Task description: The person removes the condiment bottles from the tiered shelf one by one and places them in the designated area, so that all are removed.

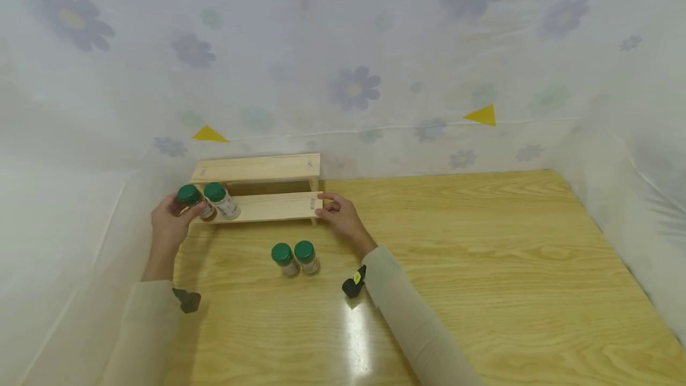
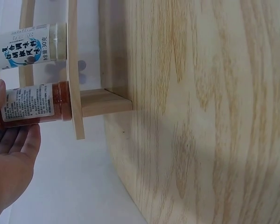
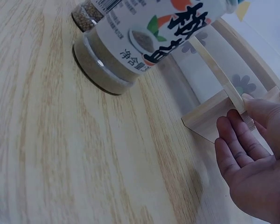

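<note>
On the left, my left hand [image 1: 169, 222] grips a green-capped spice jar with red powder [image 2: 61, 101], its thumb and fingers on opposite sides. That jar stands on the lower board of a two-tier wooden shelf rack [image 1: 273, 207], at its left end. Right beside it on the same board is a second green-capped jar [image 1: 227, 206] with pale contents and a white label. My right hand [image 1: 343, 218] pinches the right end of the lower board between thumb and fingers; the right wrist view shows the thumb on top and fingers beneath.
Two more green-capped jars, a left one [image 1: 284, 260] and a right one [image 1: 308, 257], stand side by side on the wood-grain table [image 1: 482, 267] in front of the rack. Behind the rack hangs a flowered white sheet [image 1: 278, 88] with yellow triangles. White sheeting also borders both sides.
</note>
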A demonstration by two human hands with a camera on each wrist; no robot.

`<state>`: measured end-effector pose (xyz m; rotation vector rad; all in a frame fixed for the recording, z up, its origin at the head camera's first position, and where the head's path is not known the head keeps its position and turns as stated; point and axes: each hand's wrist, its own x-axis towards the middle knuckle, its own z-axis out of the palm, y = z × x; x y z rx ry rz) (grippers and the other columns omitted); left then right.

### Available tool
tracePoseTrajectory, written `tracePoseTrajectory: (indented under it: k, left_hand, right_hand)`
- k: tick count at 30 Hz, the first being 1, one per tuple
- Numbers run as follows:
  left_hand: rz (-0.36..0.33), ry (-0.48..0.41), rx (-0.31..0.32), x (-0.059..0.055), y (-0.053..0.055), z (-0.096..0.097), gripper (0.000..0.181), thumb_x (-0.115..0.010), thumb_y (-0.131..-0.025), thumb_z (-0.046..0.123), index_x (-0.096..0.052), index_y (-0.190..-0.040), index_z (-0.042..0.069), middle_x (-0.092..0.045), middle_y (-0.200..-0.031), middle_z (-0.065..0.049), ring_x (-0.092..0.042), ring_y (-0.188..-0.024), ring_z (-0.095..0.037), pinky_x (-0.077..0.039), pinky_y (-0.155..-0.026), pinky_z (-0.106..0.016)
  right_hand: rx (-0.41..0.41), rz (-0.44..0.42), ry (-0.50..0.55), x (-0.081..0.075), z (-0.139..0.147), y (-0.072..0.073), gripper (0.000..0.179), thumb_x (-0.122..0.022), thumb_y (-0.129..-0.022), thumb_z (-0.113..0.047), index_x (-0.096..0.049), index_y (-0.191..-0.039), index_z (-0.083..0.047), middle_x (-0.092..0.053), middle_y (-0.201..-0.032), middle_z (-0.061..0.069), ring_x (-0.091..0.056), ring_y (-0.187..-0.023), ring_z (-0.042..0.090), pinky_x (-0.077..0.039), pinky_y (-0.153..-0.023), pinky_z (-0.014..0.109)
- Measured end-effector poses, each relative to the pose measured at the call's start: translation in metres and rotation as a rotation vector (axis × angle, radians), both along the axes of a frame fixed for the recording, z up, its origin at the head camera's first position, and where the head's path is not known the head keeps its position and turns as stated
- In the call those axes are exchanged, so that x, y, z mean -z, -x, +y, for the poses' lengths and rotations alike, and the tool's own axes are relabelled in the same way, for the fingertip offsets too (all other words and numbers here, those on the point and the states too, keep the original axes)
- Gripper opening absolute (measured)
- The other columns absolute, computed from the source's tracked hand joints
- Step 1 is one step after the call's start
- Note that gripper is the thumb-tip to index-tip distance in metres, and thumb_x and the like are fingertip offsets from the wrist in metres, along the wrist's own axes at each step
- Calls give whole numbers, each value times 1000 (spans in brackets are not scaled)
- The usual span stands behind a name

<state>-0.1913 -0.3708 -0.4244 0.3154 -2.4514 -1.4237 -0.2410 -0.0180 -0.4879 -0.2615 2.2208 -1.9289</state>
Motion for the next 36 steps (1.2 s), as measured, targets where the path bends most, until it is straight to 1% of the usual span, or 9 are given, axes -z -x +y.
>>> tracePoseTrajectory:
  k: [3,7,10,14,17,25,29,31,36]
  left_hand:
    - [-8,18,-20,-1,-1,0,46,-73,-83,25,-57,-123,8,-53,-93,34,-50,-93,15,-46,-80,0]
    - [-10,19,-30,-2,-2,-2,40,-74,-82,24,-59,-117,12,-53,-90,35,-51,-91,15,-46,-78,1]
    - [-6,29,-22,-4,-4,-4,44,-74,-82,24,-58,-120,8,-54,-92,34,-51,-92,15,-47,-79,1]
    - [-20,71,-24,-9,-9,-6,53,-73,-83,26,-55,-128,4,-58,-101,27,-50,-95,15,-47,-83,-2]
    - [-26,85,-32,-13,-15,-6,55,-73,-83,28,-55,-129,5,-60,-105,24,-50,-95,16,-47,-84,-3]
    - [44,66,-55,-29,-31,1,47,-76,-81,21,-59,-123,7,-59,-98,29,-53,-91,15,-46,-79,1]
    - [72,30,-41,-37,-39,6,43,-76,-81,15,-61,-120,8,-61,-97,29,-55,-93,14,-47,-81,0]
    - [85,12,-17,-39,-44,9,42,-76,-80,11,-61,-119,9,-60,-97,29,-56,-95,13,-47,-82,0]
    - [150,-36,62,-46,-61,22,40,-75,-79,0,-62,-117,6,-64,-96,25,-59,-96,10,-49,-83,-2]
  right_hand:
    - [-2,-1,0,2,-1,1,38,-68,-88,-13,-59,-125,-10,-69,-91,18,-63,-83,26,-54,-72,25]
    - [1,-8,1,4,-2,2,38,-69,-87,-14,-60,-124,-12,-69,-90,16,-61,-78,18,-52,-69,21]
    - [5,-6,0,4,-2,2,39,-69,-87,-14,-60,-125,-11,-69,-89,15,-59,-75,14,-50,-67,19]
    - [3,-14,3,3,-2,2,38,-69,-87,-14,-60,-125,-11,-69,-89,15,-59,-76,16,-50,-67,19]
    - [-3,-19,1,2,-2,2,38,-69,-87,-14,-60,-124,-11,-69,-89,15,-60,-78,18,-51,-68,21]
    - [-11,-5,-3,3,-3,5,38,-68,-88,-13,-59,-125,-10,-69,-90,17,-63,-83,28,-52,-69,22]
    - [-7,6,0,4,-3,6,38,-68,-88,-13,-60,-125,-10,-69,-88,15,-63,-85,31,-51,-67,19]
    - [-17,2,0,-2,-2,4,38,-67,-88,-13,-59,-126,-8,-68,-90,18,-62,-87,33,-50,-68,18]
    - [-25,6,-10,-2,0,5,39,-67,-89,-13,-58,-127,-8,-68,-92,18,-61,-77,19,-50,-68,19]
